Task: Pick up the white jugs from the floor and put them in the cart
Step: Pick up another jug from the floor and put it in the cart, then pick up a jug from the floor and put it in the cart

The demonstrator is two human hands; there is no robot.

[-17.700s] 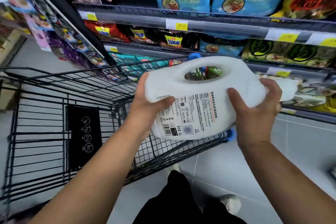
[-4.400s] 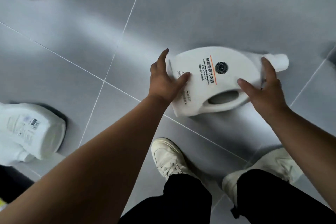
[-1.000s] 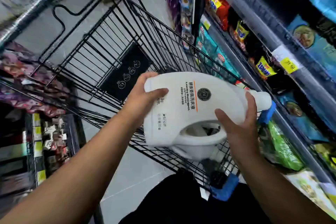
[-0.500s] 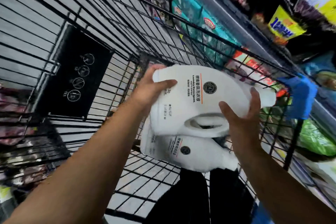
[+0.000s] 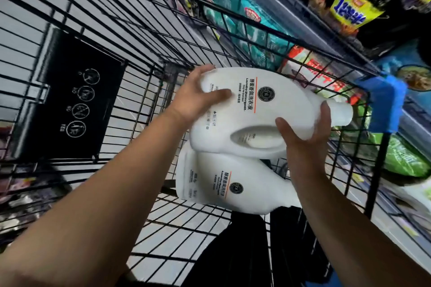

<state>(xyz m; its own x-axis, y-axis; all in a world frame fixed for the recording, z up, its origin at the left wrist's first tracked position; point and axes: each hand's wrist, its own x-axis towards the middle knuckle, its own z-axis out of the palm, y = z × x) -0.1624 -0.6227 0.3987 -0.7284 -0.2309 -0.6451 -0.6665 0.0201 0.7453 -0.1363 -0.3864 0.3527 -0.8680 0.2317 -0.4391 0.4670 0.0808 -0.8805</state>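
I hold a white detergent jug [image 5: 268,109] on its side inside the black wire cart [image 5: 140,37], cap pointing right. My left hand [image 5: 198,98] grips its bottom end, thumb across the label. My right hand [image 5: 305,137] grips it near the neck, thumb by the handle hole. Directly beneath it a second white jug [image 5: 224,186] lies on its side on the cart floor. The held jug sits just above the lower one; I cannot tell if they touch.
The cart's black child-seat flap [image 5: 70,98] with white icons stands at the left. A blue handle cap [image 5: 384,102] marks the cart's right corner. Store shelves with packaged goods [image 5: 349,11] run along the right. My dark trousers show through the cart floor.
Both hands have kept the jug low inside the cart, over the second jug. The camera has moved slightly closer.
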